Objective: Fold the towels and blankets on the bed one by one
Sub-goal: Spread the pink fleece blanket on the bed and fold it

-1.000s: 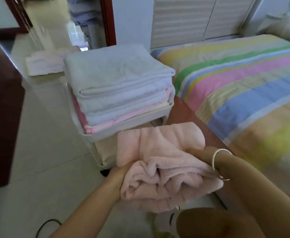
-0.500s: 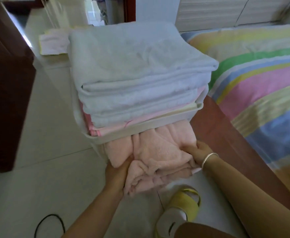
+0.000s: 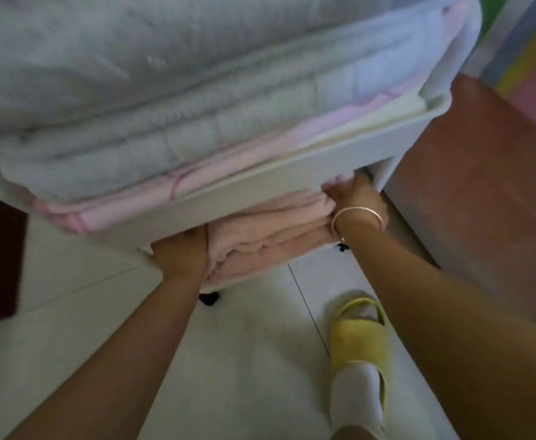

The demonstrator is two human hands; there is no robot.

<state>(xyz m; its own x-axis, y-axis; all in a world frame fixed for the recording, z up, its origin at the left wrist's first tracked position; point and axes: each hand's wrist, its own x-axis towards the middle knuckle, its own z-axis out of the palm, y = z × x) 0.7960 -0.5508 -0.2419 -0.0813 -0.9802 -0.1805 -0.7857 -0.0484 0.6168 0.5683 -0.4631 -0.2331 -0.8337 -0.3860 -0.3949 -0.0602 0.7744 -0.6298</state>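
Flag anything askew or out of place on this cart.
Two things. The top stack overhangs its tray on the left, with a pink corner drooping past the rim. Below, the pink towel, between the left hand and right hand, lies in loose, uneven folds.

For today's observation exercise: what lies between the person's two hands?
The folded pink towel, flanked by the left hand and right hand, as the head view shows.

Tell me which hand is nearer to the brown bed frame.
Right. The right hand holds the pink towel at its end beside the bed frame; the left hand holds the opposite end, farther away.
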